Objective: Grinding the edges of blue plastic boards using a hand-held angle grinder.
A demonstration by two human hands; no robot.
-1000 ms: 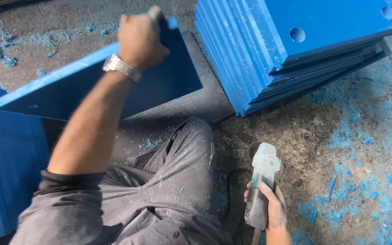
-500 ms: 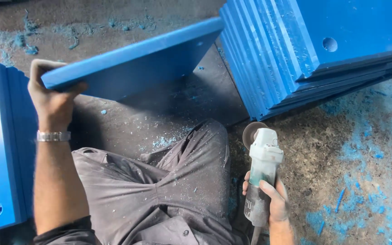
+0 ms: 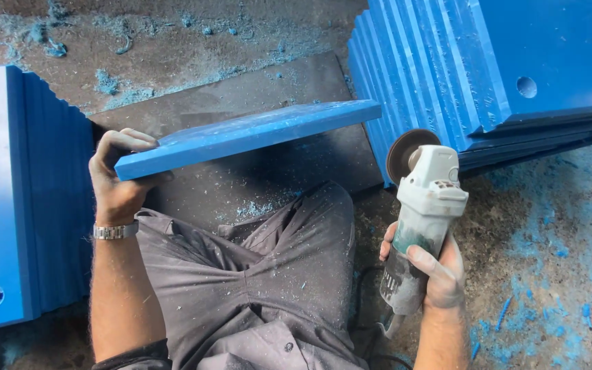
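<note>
blue plastic plate [image 3: 255,133] is gripped at its near end by the left hand [image 3: 119,181] and held above the knee, the right hand [image 3: 429,267] clenches an angle grinder [image 3: 423,205] beside it, and no edge is being ground yet.

The left hand [image 3: 119,179] is raised in front of the body, fingers curled over the top and thumb underneath in a firm grip, forearm running straight up from the lower edge. The right hand [image 3: 427,268] sits lower beside the right knee, fingers wrapped closed, wrist straight.
</note>
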